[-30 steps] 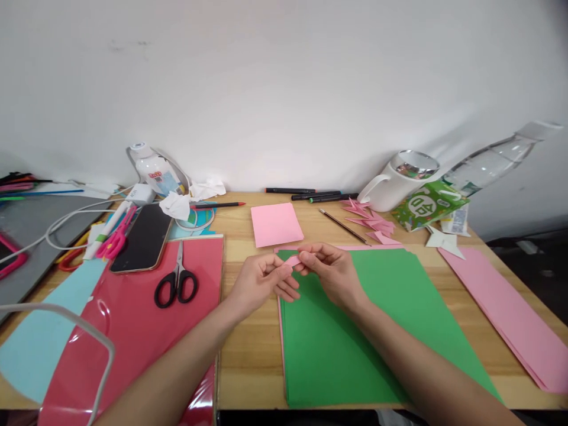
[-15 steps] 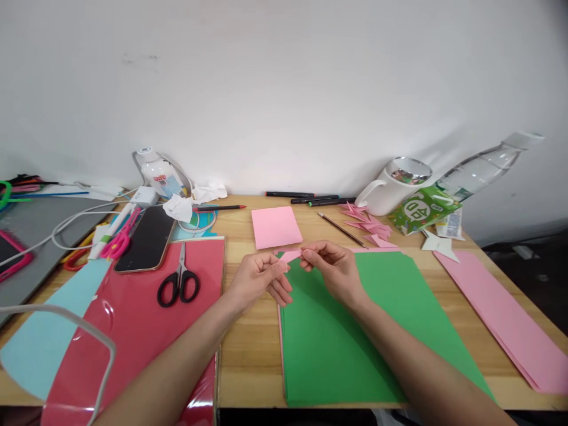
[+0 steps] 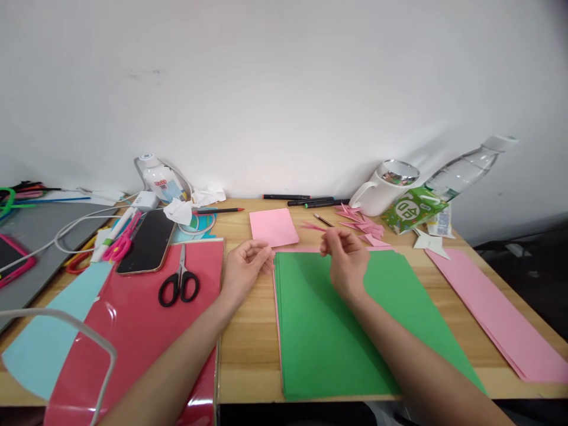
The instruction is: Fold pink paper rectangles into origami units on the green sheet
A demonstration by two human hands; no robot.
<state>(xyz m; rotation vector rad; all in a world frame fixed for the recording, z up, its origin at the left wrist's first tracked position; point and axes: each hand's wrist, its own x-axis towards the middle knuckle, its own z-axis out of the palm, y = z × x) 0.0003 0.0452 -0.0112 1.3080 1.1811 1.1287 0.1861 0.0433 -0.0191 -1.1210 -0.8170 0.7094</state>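
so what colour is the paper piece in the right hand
The paper piece is pink, slightly blurred in the head view.

At the centre of the frame, a stack of paper sheets (image 3: 337, 349) is lying on the desk (image 3: 248, 355), a paper square (image 3: 274, 226) is lying behind its far left corner, and the right hand (image 3: 328, 235) is hovering above its far part while the left hand (image 3: 264, 255) is hovering beside its left edge. At the left, scissors (image 3: 180, 281) are lying on a folder (image 3: 137, 343), with a phone (image 3: 146, 242) behind them, further left. At the right, a mug (image 3: 384, 188) is standing behind folded papers (image 3: 364, 225), and long paper strips (image 3: 501, 319) are lying beyond the stack's right edge.
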